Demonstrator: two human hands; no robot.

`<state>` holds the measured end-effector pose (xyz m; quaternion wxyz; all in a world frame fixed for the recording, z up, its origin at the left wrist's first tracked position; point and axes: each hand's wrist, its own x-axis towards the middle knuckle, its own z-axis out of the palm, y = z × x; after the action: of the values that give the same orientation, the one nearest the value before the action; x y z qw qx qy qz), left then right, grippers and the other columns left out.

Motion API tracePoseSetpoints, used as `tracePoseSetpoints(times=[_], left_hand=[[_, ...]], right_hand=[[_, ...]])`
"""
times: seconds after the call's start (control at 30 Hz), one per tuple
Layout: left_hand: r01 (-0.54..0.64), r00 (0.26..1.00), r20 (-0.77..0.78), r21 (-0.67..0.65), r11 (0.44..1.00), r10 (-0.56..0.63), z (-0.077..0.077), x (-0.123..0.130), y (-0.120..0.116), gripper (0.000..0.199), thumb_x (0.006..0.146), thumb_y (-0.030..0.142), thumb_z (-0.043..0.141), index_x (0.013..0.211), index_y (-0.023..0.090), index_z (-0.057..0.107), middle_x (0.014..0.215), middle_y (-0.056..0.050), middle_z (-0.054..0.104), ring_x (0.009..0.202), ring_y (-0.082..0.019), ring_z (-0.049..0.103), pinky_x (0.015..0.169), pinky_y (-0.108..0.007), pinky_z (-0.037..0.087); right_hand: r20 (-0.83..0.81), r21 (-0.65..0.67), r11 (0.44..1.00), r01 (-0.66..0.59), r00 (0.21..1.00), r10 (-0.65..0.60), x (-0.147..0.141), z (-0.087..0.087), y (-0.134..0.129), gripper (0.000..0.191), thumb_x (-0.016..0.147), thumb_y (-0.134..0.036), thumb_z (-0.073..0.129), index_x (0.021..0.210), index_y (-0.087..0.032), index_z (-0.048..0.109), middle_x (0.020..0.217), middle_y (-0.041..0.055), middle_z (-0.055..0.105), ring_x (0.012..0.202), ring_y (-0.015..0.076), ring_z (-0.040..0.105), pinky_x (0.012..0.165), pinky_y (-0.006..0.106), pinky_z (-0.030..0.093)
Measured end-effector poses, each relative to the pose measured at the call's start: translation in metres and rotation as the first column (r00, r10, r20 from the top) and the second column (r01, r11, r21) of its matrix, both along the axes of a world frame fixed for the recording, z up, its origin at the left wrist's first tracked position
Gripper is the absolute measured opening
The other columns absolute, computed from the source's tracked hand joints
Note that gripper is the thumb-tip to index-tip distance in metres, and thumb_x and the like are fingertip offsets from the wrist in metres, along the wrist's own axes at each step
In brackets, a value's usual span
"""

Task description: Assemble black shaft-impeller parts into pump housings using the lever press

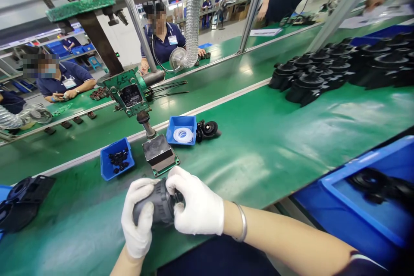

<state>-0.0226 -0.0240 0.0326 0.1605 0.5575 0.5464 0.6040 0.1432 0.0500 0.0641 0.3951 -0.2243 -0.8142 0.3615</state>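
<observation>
Both my hands wear white gloves and are at a dark grey ribbed cylindrical housing (pixel 158 204), tilted on its side above the green bench. My left hand (pixel 139 213) wraps round its left end, thumb along the front. My right hand (pixel 196 202) is closed at the right end, fingertips at a small black part (pixel 177 198) there, partly hidden by the glove. Just beyond the housing is the metal block (pixel 158 152) under the green press (pixel 126 92). A blue bin with small black parts (pixel 117 168) and a blue bin with white rings (pixel 181 121) flank it.
Black wheel-like parts (pixel 208 129) lie beside the ring bin. Rows of black housings (pixel 310 82) fill the back right. A large blue crate (pixel 349 181) stands at the lower right, black parts (pixel 19 202) at the left. Other people sit across the conveyor.
</observation>
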Motion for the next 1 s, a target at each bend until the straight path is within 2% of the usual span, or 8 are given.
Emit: tracePoseSetpoints(times=[0.1,0.2,0.33,0.47,0.53,0.6,0.67,1.0], left_hand=[[0.048,0.965,0.263,-0.246,0.968,0.019,-0.008,0.008,0.017,0.034,0.095,0.045,0.041,0.103,0.021,0.064,0.109,-0.008,0.068,0.105,-0.025,0.064,0.096,-0.042,0.05],[0.141,0.901,0.43,-0.393,0.908,0.046,-0.025,0.016,0.038,0.047,0.096,0.053,0.033,0.109,0.018,0.063,0.11,-0.009,0.07,0.104,-0.025,0.066,0.096,-0.042,0.051],[0.158,0.871,0.484,-0.431,0.888,0.08,-0.043,0.013,0.05,0.038,0.087,0.05,0.057,0.103,0.017,0.066,0.111,-0.009,0.07,0.109,-0.026,0.063,0.104,-0.041,0.044],[0.242,0.844,0.536,-0.381,0.892,-0.001,-0.046,0.001,0.035,0.046,0.09,0.05,0.054,0.121,0.017,0.059,0.123,-0.012,0.064,0.119,-0.026,0.058,0.109,-0.043,0.04],[0.374,0.842,0.512,-0.328,0.867,-0.169,-0.045,-0.002,0.024,0.068,0.084,0.049,0.063,0.141,0.019,0.041,0.14,-0.014,0.052,0.133,-0.029,0.048,0.114,-0.044,0.035],[0.475,0.849,0.41,-0.319,0.82,-0.332,-0.045,0.001,0.016,0.109,0.068,0.042,0.081,0.152,0.019,0.015,0.153,-0.017,0.036,0.142,-0.032,0.034,0.118,-0.046,0.028],[0.467,0.877,0.295,-0.34,0.816,-0.378,-0.043,0.008,0.012,0.132,0.058,0.032,0.088,0.154,0.018,-0.002,0.155,-0.019,0.03,0.144,-0.034,0.028,0.12,-0.048,0.023],[0.366,0.929,0.218,-0.4,0.841,-0.3,-0.034,0.022,0.012,0.12,0.062,0.013,0.069,0.152,0.015,-0.011,0.147,-0.018,0.042,0.14,-0.033,0.037,0.116,-0.05,0.031]], right_hand=[[0.096,-0.039,0.999,0.02,0.995,-0.016,0.001,0.013,-0.004,0.042,0.062,-0.01,0.055,0.102,-0.022,0.05,0.101,0.0059,0.045,0.081,0.019,0.052,0.075,0.034,0.05],[0.259,-0.05,0.999,0.016,0.966,-0.003,0.001,0.008,-0.005,0.051,0.072,-0.011,0.063,0.12,-0.023,0.052,0.117,0.0093,0.046,0.098,0.0233,0.056,0.088,0.038,0.052],[0.439,0.015,1.0,0.028,0.898,-0.031,-0.001,-0.019,0.003,0.039,0.08,-0.017,0.069,0.117,-0.021,0.059,0.111,0.0094,0.054,0.097,0.025,0.058,0.086,0.041,0.053],[0.307,0.097,0.995,-0.021,0.952,-0.01,0.003,-0.039,0.017,0.043,0.074,-0.023,0.078,0.114,-0.022,0.061,0.121,0.009,0.059,0.113,0.0302,0.054,0.099,0.049,0.046],[0.189,-0.011,0.991,-0.13,0.973,0.13,0.005,-0.046,0.024,0.047,0.075,-0.022,0.079,0.117,-0.023,0.059,0.131,0.008,0.058,0.121,0.0268,0.053,0.105,0.045,0.044],[0.116,-0.131,0.969,-0.209,0.968,0.224,0.007,-0.05,0.03,0.048,0.076,-0.022,0.079,0.12,-0.024,0.059,0.134,0.0069,0.057,0.123,0.0233,0.054,0.107,0.04,0.043],[0.099,-0.199,0.955,-0.219,0.965,0.242,0.008,-0.052,0.034,0.048,0.074,-0.024,0.081,0.118,-0.024,0.061,0.131,0.0063,0.06,0.122,0.0231,0.055,0.107,0.04,0.044],[0.343,-0.173,0.914,-0.366,0.848,0.404,0.0,-0.034,0.062,0.07,0.063,-0.035,0.089,0.126,-0.024,0.063,0.123,0.0079,0.064,0.114,0.0285,0.058,0.1,0.042,0.046]])
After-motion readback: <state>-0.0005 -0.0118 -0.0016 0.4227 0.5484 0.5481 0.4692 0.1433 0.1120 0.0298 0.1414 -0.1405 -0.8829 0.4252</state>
